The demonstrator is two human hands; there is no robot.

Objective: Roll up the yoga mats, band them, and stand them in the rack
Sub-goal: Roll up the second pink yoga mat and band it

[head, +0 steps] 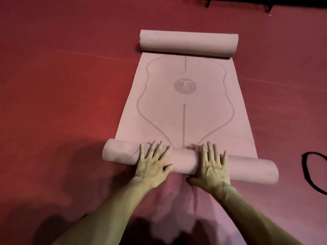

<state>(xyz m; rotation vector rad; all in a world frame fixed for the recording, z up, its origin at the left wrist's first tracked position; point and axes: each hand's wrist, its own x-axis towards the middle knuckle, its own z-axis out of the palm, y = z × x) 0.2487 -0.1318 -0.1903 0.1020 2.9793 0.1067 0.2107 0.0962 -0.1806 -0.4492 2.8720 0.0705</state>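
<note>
Fingers [159,149] straight, spread; left hand [152,167], right hand [213,167] flat atop mat roll [182,160].

this looks like a yoga or exercise room: the whole floor [62,85] is covered in red matting with faint seams, and a pink yoga mat [184,117] printed with alignment lines and a round emblem lies partly rolled on it. a black loop [306,174] lies on the floor at the right, and dark metal feet [268,7] stand at the far edge.
</note>
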